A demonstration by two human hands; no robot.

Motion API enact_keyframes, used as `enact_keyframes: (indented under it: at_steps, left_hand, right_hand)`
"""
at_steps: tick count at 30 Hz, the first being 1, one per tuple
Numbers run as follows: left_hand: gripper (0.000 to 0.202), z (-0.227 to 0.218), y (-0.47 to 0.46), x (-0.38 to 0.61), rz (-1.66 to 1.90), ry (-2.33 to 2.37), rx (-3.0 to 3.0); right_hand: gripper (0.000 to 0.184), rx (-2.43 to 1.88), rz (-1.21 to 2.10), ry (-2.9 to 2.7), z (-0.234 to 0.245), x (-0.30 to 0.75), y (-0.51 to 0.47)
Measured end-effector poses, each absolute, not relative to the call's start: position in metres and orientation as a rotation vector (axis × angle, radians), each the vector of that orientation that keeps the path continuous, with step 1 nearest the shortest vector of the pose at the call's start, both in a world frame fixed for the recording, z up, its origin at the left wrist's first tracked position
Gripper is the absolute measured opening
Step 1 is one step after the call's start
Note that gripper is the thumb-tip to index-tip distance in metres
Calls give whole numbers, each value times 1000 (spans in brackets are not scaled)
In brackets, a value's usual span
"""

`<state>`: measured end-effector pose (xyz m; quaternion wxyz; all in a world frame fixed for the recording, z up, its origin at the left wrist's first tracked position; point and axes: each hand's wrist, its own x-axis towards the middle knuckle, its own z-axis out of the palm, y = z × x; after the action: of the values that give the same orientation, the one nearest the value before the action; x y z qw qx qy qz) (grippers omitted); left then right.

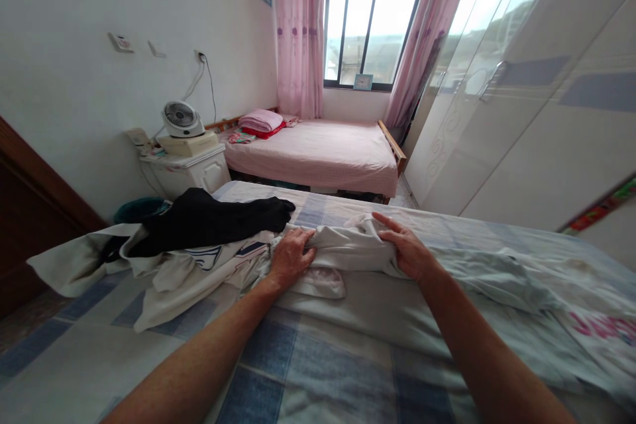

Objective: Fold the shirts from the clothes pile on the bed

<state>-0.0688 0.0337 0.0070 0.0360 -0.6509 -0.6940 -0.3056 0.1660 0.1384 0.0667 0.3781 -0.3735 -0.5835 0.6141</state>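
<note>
A pale grey garment lies partly folded across the blue-and-white checked bed in front of me. My left hand grips its left end, fingers curled over the cloth. At the right end my right hand pinches the fabric, its index finger stretched along the far edge. Between the hands, a lighter rounded flap of cloth sticks out toward me. To the left, a black garment rests on a heap of white clothes with dark-blue stripes.
More pale clothing spreads to the right, by a white piece with pink lettering. Beyond stands a pink-covered bed. A fan sits on a bedside cabinet at the left; a glossy wardrobe lines the right.
</note>
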Motion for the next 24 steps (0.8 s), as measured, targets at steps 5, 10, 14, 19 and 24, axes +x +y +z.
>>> enact_keyframes:
  at_steps: [5, 10, 14, 19, 24]
  left_hand:
    - [36, 5, 35, -70, -928, -2131, -1995]
    - [35, 7, 34, -68, -943, -2131, -2007]
    - [26, 11, 33, -68, -1080, -2133, -1978]
    - [20, 14, 30, -68, -1433, -2029, -1925]
    - [19, 27, 17, -62, -1760, -1936, -2006]
  right_hand:
    - [51, -900, 829, -1718, 73, 164, 133]
    - [73, -863, 1191, -1527, 80, 159, 125]
    - [77, -708, 1335, -1547, 92, 164, 114]
    - [72, -595, 1591, -1768, 107, 197, 80]
    - [45, -624, 1877, -2245, 94, 235, 42]
